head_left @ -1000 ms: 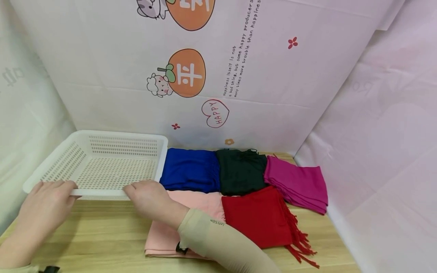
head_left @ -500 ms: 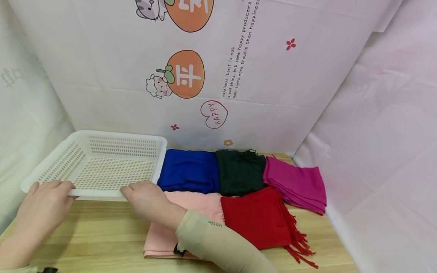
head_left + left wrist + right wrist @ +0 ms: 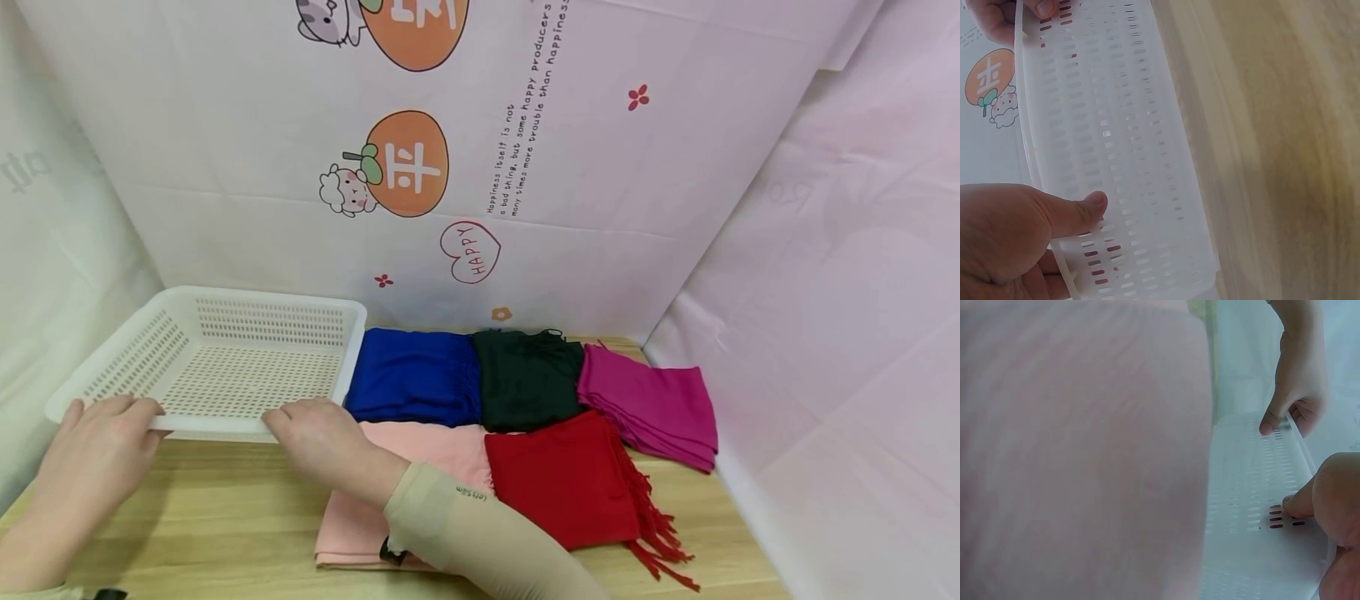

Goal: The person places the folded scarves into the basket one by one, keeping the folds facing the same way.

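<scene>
A white plastic basket (image 3: 255, 375) with slotted walls and nothing inside stands at the back left of the table. My left hand (image 3: 101, 454) grips its front rim near the left corner, and my right hand (image 3: 318, 442) grips the same rim near the right corner. In the left wrist view the left thumb (image 3: 1082, 212) presses the outer wall while the fingers go over the rim. The right wrist view has the right thumb (image 3: 1300, 503) against that wall too. A folded pink scarf (image 3: 352, 525) lies partly hidden beneath my right forearm.
Right of the basket lie folded scarves: blue (image 3: 416, 375), dark green (image 3: 528, 379) and magenta (image 3: 652, 404) along the back, a fringed red one (image 3: 562, 483) in front. White printed cloth (image 3: 570, 250) walls the wooden table (image 3: 217, 517) at the back and sides.
Both hands keep their grip on the basket's front rim. The whole view has shifted very slightly; basket and scarves otherwise stay where they were.
</scene>
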The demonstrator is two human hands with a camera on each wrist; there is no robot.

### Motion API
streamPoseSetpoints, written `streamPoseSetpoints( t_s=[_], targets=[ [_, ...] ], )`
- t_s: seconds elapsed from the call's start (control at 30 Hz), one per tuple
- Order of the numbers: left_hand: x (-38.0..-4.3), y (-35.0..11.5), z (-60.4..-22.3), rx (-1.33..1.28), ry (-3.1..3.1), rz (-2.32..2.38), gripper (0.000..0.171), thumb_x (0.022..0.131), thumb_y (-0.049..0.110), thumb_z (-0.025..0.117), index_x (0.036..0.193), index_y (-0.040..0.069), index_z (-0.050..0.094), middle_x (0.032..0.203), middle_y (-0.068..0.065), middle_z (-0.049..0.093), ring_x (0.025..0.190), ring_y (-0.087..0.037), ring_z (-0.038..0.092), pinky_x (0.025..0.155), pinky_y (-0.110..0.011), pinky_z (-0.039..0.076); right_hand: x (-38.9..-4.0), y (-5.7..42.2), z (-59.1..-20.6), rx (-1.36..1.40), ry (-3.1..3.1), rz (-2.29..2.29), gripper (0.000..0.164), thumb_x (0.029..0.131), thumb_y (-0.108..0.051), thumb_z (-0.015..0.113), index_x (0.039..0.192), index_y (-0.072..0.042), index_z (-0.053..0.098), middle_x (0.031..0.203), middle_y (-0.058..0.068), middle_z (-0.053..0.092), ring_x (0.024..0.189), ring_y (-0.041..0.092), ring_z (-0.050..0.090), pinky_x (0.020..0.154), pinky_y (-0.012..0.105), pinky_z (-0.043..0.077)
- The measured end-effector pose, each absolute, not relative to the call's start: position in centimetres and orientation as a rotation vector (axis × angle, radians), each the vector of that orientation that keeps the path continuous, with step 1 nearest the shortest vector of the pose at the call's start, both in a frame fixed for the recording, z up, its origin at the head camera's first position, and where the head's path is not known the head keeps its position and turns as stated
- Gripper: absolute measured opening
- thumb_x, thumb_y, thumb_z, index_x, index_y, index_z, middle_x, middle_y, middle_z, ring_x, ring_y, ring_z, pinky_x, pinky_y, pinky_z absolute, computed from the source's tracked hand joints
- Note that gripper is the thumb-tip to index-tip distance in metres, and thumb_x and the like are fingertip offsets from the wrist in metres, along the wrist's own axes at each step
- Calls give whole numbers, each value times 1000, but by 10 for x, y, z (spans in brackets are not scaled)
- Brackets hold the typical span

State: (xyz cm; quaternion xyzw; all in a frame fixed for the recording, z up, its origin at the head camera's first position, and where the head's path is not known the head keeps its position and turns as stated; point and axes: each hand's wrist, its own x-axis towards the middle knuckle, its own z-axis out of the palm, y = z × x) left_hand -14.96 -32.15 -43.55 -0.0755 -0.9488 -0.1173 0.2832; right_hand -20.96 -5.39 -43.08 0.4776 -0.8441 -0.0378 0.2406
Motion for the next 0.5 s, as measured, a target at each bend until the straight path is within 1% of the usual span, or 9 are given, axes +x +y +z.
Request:
streamPoseSetpoints(
  t_s=[0.13, 0.3, 0.5],
  targets=[
    [-150, -322, -437, -205, -2530, -308, 24, 75, 0, 78, 91, 1, 61, 93, -25, 63, 92, -54, 55, 101, -79, 23, -210, -54, -431, 1309, -2306, -101, 29, 98, -12, 59, 125, -19, 67, 108, -12, 70, 97, 2, 67, 84, 19, 52],
    [-151, -324, -438, -209, -2519, -313, 23, 74, 0, 78, 90, 1, 61, 93, -26, 63, 91, -53, 55, 100, -78, 23, -211, -55, -431, 1314, -2289, -90, 29, 98, -11, 58, 124, -19, 67, 107, -12, 70, 97, 2, 67, 84, 20, 52],
    [-151, -326, -439, -186, -2535, -334, 22, 75, -1, 75, 92, 2, 61, 97, -27, 62, 95, -54, 53, 103, -78, 21, -211, -57, -432, 1321, -2303, -92, 29, 98, -11, 58, 125, -19, 66, 108, -12, 69, 99, 2, 66, 87, 20, 50]
  ],
)
